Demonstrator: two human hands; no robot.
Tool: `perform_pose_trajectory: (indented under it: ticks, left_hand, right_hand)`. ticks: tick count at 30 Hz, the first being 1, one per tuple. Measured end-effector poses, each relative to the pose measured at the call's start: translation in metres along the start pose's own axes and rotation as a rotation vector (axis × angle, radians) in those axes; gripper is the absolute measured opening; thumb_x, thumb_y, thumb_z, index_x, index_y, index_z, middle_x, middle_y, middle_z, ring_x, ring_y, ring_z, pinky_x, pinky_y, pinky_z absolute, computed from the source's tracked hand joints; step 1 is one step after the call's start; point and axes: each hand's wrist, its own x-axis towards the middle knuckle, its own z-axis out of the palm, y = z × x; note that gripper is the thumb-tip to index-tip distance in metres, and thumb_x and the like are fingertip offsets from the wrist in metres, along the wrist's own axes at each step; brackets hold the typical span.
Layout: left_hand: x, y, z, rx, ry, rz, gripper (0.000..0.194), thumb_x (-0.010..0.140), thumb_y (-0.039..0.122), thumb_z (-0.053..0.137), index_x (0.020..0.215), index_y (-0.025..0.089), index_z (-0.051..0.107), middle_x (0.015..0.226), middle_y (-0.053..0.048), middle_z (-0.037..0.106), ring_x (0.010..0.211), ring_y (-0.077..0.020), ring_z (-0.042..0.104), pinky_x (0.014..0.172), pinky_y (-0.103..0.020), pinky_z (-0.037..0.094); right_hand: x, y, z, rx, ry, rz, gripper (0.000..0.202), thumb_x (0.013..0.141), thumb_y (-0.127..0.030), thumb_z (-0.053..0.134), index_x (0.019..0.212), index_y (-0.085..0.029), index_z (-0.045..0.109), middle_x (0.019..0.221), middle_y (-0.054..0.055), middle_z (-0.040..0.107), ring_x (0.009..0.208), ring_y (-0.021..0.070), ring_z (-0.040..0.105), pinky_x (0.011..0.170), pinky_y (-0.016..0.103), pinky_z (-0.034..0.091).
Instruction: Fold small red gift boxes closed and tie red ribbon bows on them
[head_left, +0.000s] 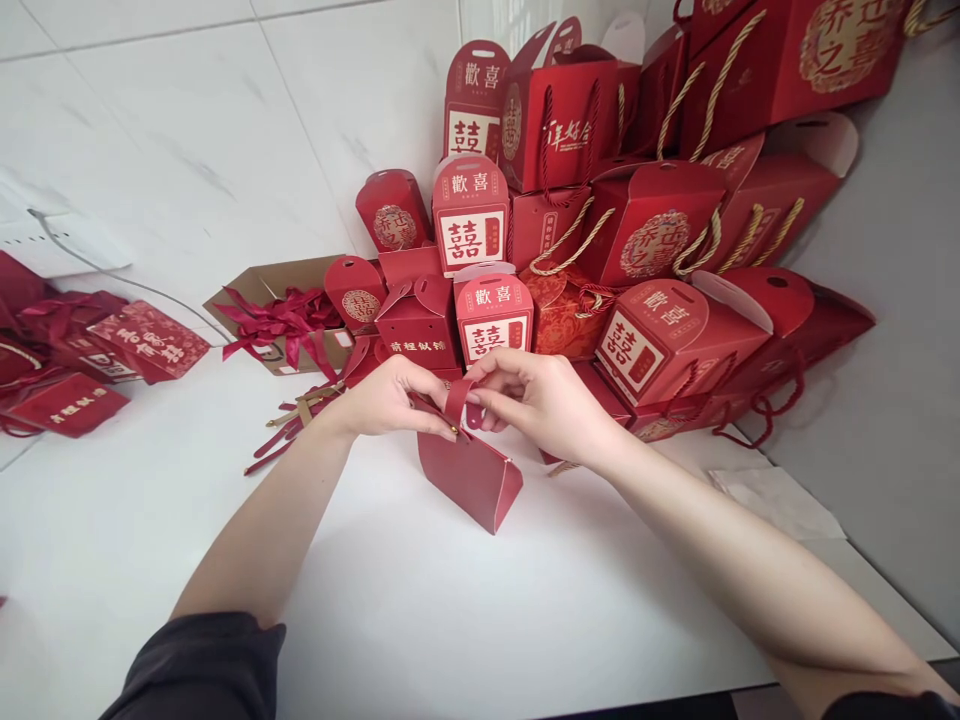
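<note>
A small dark red box (465, 475) with a folded top stands at the middle of the white table. My left hand (401, 398) pinches the top edge of this box, and a small gold stud shows by its fingertips. A red strap (456, 402) arches over the top between my hands. My right hand (529, 400) has its thumb and fingers closed on the strap's right side, where a rounded strap end shows beneath the fingers. Part of the box top is hidden behind my fingers.
Many red gift boxes (491, 330) are stacked behind my hands and to the right. At the left back, a cardboard box (289, 275) holds dark red ribbons. Loose straps (289, 430) lie in front of it. More red boxes (71, 400) sit far left. White tissue (780, 500) lies right.
</note>
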Motion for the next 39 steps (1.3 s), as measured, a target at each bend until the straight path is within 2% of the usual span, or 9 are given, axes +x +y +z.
perform_pose_trajectory:
  ticks: [3, 13, 22, 30, 33, 39]
  left_hand:
    - [0.0, -0.002, -0.001, 0.004, -0.001, 0.018, 0.017, 0.068, 0.023, 0.083, 0.083, 0.016, 0.079, 0.086, -0.009, 0.077, 0.081, -0.0216, 0.073, 0.076, -0.028, 0.06]
    - [0.0, -0.001, 0.0, -0.029, -0.007, 0.032, 0.016, 0.07, 0.025, 0.082, 0.083, 0.015, 0.079, 0.083, -0.009, 0.077, 0.077, -0.0204, 0.073, 0.07, -0.025, 0.06]
    - [0.0, 0.0, 0.0, -0.002, -0.015, 0.024, 0.014, 0.071, 0.022, 0.081, 0.078, 0.012, 0.076, 0.083, -0.009, 0.077, 0.079, -0.0194, 0.073, 0.07, -0.02, 0.058]
    - [-0.001, -0.004, 0.002, -0.095, 0.044, -0.061, 0.029, 0.066, 0.018, 0.084, 0.075, 0.013, 0.057, 0.079, -0.005, 0.074, 0.074, -0.0162, 0.073, 0.064, -0.02, 0.057]
    - [-0.001, -0.004, 0.002, -0.105, 0.038, -0.072, 0.027, 0.067, 0.018, 0.083, 0.083, 0.014, 0.061, 0.08, -0.004, 0.075, 0.075, -0.0158, 0.072, 0.066, -0.021, 0.057]
    - [-0.001, -0.001, 0.0, -0.014, -0.013, -0.026, 0.011, 0.071, 0.022, 0.08, 0.076, 0.014, 0.075, 0.077, -0.005, 0.075, 0.071, -0.0148, 0.069, 0.067, -0.021, 0.055]
  right_hand:
    - [-0.001, -0.002, 0.001, 0.024, -0.039, -0.031, 0.008, 0.083, -0.015, 0.064, 0.089, -0.02, 0.064, 0.083, 0.001, 0.074, 0.077, 0.0153, 0.072, 0.074, 0.028, 0.057]
    - [-0.005, -0.011, -0.003, -0.102, -0.074, -0.098, 0.007, 0.087, -0.014, 0.059, 0.083, -0.019, 0.06, 0.077, -0.002, 0.071, 0.069, 0.0112, 0.067, 0.063, 0.022, 0.05]
    - [-0.005, -0.008, 0.0, -0.114, -0.112, -0.095, 0.006, 0.091, -0.019, 0.056, 0.085, -0.019, 0.059, 0.078, -0.001, 0.07, 0.07, 0.0116, 0.065, 0.063, 0.022, 0.049]
    - [-0.005, -0.007, 0.002, -0.125, -0.127, -0.115, 0.006, 0.092, -0.02, 0.057, 0.086, -0.019, 0.059, 0.079, -0.002, 0.07, 0.07, 0.0109, 0.065, 0.063, 0.02, 0.047]
    - [-0.006, -0.008, 0.001, -0.12, -0.131, -0.129, 0.006, 0.092, -0.021, 0.057, 0.087, -0.019, 0.061, 0.081, -0.002, 0.07, 0.072, 0.011, 0.065, 0.064, 0.02, 0.047]
    - [-0.004, -0.01, -0.008, -0.156, -0.24, -0.196, 0.018, 0.094, -0.013, 0.049, 0.095, -0.019, 0.066, 0.087, -0.001, 0.069, 0.077, 0.0113, 0.063, 0.072, 0.022, 0.046]
